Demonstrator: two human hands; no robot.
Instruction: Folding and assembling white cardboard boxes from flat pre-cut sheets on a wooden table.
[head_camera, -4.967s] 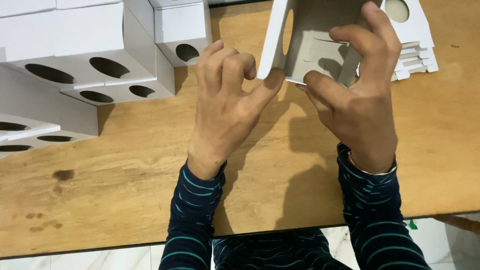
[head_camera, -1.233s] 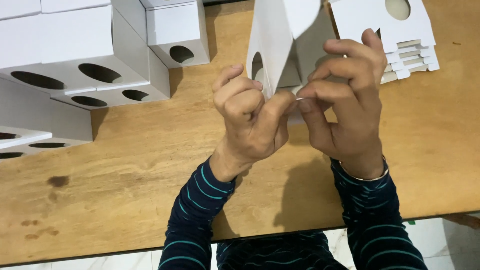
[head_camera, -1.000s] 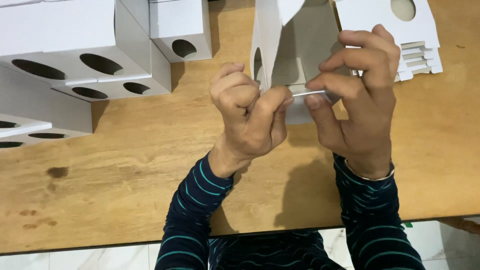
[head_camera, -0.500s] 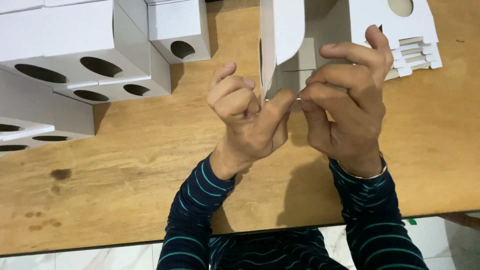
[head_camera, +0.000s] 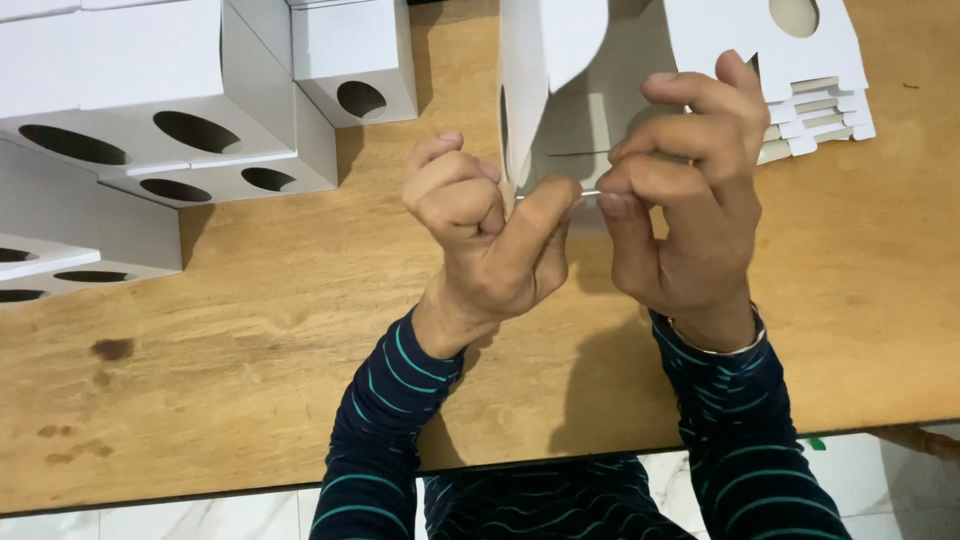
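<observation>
Left hand (head_camera: 490, 235) and right hand (head_camera: 680, 200) both pinching the near flap of a half-folded white carton (head_camera: 560, 90), held above the far desk (head_camera: 250, 340); finished cartons (head_camera: 170, 110) far left; flat blanks (head_camera: 800, 70) far right

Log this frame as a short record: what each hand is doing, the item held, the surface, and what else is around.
left hand: curled, thumb pinching the bottom flap of the white carton
right hand: fingers pinching the same flap from the other side
white carton: partly folded, held upright above the table
surface: wooden table
far left: folded white boxes with oval holes
far right: stack of flat carton blanks
sleeves: dark, striped
</observation>
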